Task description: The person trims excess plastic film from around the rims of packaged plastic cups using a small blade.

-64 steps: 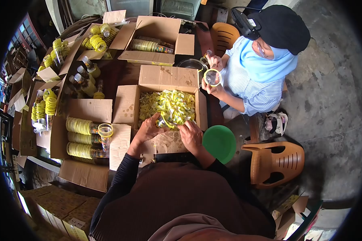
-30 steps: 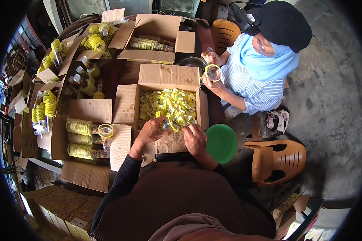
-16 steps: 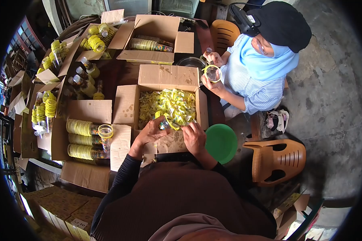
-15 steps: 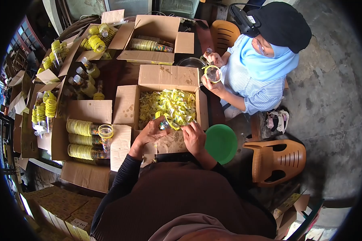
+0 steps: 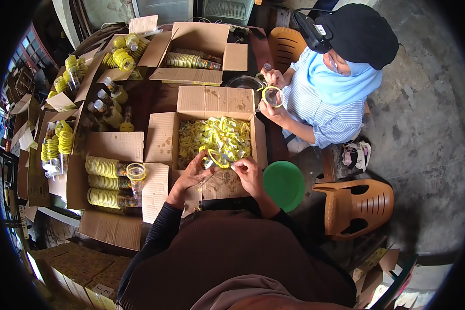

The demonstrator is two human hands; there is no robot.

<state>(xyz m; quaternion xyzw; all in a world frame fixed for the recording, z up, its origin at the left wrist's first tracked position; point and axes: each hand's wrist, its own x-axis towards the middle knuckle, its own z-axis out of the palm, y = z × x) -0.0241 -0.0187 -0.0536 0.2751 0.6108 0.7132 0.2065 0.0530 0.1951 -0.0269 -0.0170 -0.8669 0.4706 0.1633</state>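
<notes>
Over the front edge of an open cardboard box [image 5: 157,137], my left hand [image 5: 192,176] grips a clear plastic cup [image 5: 221,159] with a yellow rim, its mouth tilted upward. My right hand [image 5: 247,173] pinches the rim at the cup's right side, fingers closed; whether a small piece is also between them I cannot make out. Right behind the cup, the box holds a heap of small yellow pieces [image 5: 219,132], apparently in shiny wrapping.
Stacked yellow-rimmed cups [image 5: 106,181] lie in a box at left, one cup [image 5: 136,178] leaning upright. A green basin [image 5: 284,186] is right of my hand, near an orange chair [image 5: 359,209]. Opposite, a co-worker [image 5: 328,98] holds another cup [image 5: 273,96]. More boxes stand behind.
The cup in my hands has tilted so its rim shows more openly. My right hand has turned slightly, staying at the rim. The co-worker's hands barely moved.
</notes>
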